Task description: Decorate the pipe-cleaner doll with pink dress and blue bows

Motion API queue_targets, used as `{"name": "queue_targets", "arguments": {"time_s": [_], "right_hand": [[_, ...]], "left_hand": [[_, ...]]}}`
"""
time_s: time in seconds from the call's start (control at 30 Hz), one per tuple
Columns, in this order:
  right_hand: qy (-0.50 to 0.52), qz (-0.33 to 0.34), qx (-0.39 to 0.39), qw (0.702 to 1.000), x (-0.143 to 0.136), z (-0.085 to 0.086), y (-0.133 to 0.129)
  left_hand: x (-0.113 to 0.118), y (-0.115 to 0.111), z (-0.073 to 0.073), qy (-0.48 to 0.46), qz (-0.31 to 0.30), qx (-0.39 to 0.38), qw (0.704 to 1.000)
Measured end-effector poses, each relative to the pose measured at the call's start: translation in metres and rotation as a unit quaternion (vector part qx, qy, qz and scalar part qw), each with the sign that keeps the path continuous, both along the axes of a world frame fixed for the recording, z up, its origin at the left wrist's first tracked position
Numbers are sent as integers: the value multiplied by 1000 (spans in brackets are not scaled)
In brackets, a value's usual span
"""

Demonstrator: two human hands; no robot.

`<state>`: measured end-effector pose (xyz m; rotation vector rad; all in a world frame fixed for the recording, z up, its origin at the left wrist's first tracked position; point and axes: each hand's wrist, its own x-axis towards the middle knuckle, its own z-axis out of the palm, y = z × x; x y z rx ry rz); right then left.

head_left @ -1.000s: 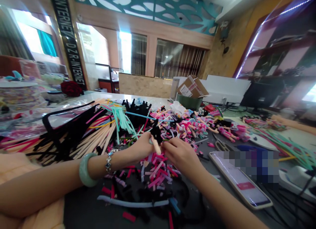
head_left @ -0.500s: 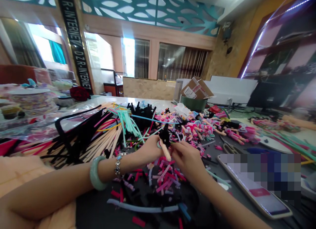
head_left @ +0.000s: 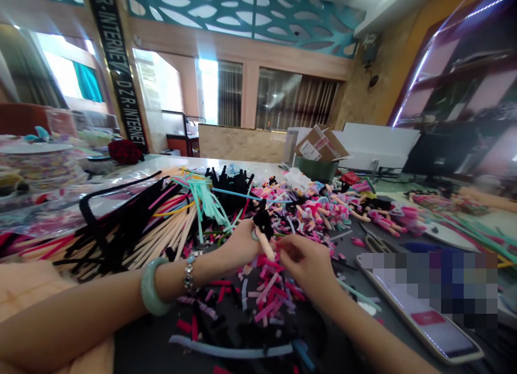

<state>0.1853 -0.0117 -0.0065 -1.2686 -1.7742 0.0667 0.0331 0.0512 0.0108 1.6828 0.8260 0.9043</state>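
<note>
My left hand [head_left: 243,242] is closed around a small pipe-cleaner doll [head_left: 264,231] with a fuzzy black top and a peach limb pointing down. Close on its right is my right hand [head_left: 305,256], thumb and fingertips pinched together beside the doll; whatever lies between them is too small to make out. Cut pink and purple pipe-cleaner pieces [head_left: 269,293] are scattered below both hands. A long lilac pipe cleaner [head_left: 226,350] with a blue end lies nearest me.
Peach pipe cleaners [head_left: 167,237], black ones [head_left: 230,188] and mint ones [head_left: 208,202] lie at the left. Finished-looking pink dolls [head_left: 327,210] heap behind my hands. Scissors [head_left: 375,239] and a phone [head_left: 428,320] are at the right. Another person's hand [head_left: 484,196] shows far right.
My left hand and the doll have shifted slightly left in view, along with the surroundings. My right fingertips have drawn a little apart from the doll's dark top.
</note>
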Motion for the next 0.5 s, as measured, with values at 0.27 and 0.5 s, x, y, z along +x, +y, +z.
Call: {"name": "queue_targets", "arguments": {"time_s": [0.27,0.5], "right_hand": [[75,14,-44,996,-1,-3,1],[166,42,-81,982,-3,1,0]], "left_hand": [[0,0,-3,-15,-4,-22,1000],[-1,4,-3,-50,-7,-26,998]]}}
